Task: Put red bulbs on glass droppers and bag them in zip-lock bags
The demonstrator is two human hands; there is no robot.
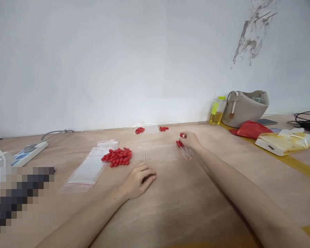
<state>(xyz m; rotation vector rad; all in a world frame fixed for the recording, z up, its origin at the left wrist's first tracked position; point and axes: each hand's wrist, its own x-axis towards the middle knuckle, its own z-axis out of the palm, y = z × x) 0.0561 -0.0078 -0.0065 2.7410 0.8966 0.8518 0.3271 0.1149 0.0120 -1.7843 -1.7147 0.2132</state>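
My right hand is closed in a pinch at the right end of the row, with a red rubber bulb at its fingertips. Just below it lie a few clear tubes with red bulbs on their ends, like droppers. To their left, thin clear tubes lie side by side in a long row. My left hand rests on the table in front of that row, fingers loosely bent and apart, holding nothing. A pile of red rubber bulbs sits at the row's left end, partly over clear zip bags.
Small groups of red bulbs lie by a clear bag near the wall. At right are a bottle, a grey bag, a red pouch and a tissue pack. A power strip lies at left.
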